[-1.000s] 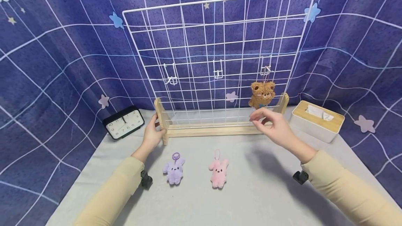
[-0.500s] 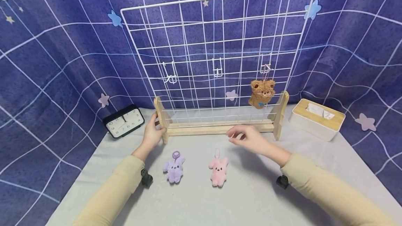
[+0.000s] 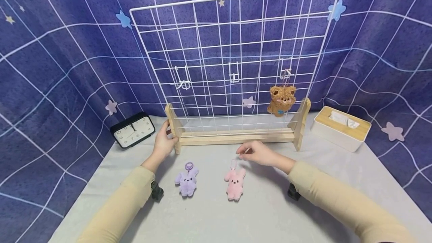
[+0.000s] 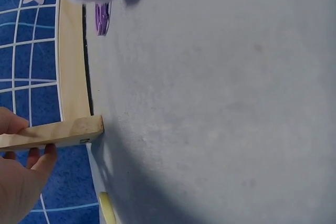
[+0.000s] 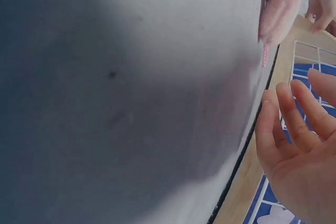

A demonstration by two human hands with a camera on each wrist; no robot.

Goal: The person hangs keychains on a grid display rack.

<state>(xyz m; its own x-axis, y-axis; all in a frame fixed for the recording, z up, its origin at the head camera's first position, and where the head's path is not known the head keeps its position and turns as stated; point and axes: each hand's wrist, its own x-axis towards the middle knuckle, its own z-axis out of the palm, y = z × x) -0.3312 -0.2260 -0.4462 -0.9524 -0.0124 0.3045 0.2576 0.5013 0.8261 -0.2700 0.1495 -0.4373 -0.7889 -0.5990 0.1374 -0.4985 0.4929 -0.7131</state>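
A white wire grid [image 3: 233,48] stands in a wooden stand [image 3: 236,138]. My left hand [image 3: 166,137] grips the stand's left foot [image 4: 52,132], thumb on one side and fingers on the other. A brown bear plush [image 3: 282,100] hangs from the right hook [image 3: 286,72]. On the table lie a purple bunny plush [image 3: 186,181] and a pink bunny plush [image 3: 234,183]. My right hand [image 3: 245,153] hovers just above the pink bunny's ring [image 3: 233,163], fingers relaxed and holding nothing. In the right wrist view the right hand's fingers [image 5: 294,114] are spread near the pink bunny [image 5: 283,3].
Two bare hooks [image 3: 183,80] [image 3: 234,74] sit on the grid's middle row. A black clock [image 3: 132,130] stands at the back left, and a white tissue box with a wooden lid [image 3: 341,128] at the back right. Blue patterned cloth surrounds the grey table [image 3: 216,220].
My right hand has come down and left from beside the hanging brown bear to just above the pink bunny's ring. The left hand has stayed on the stand's foot.
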